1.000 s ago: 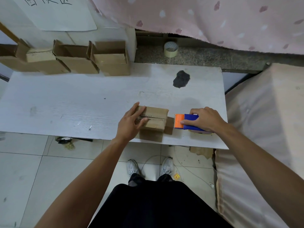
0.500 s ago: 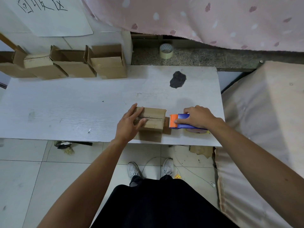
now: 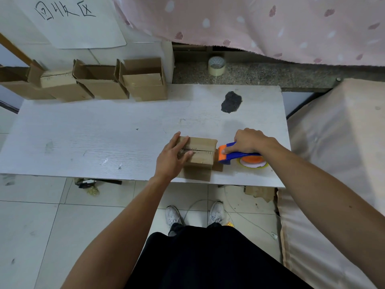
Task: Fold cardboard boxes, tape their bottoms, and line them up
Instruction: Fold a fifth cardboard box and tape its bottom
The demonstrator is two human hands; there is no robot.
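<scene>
box [image 3: 200, 152] at ~5 o'clock on the table [image 3: 93, 138], close to the near edge; flap seam faces up, running 9-to-3

left hand [image 3: 170, 157] lies flat on the box's 9 o'clock end; fingers straight and spread across the seam, curled round nothing

right hand [image 3: 249, 140] at the box's 3 o'clock; fingers clenched round the blue handle of the tape dispenser [image 3: 231, 156]; its orange front end is right at the box's 3 o'clock edge, contact not clear; its roll sits low over the table on the 3 o'clock side

row of boxes [image 3: 143, 84] at 10–11 o'clock on the far edge, side by side, openings up; spare tape roll [image 3: 216, 65] on the stone ledge at 12 o'clock; dark patch [image 3: 231, 102] on the table at the box's 1 o'clock
</scene>
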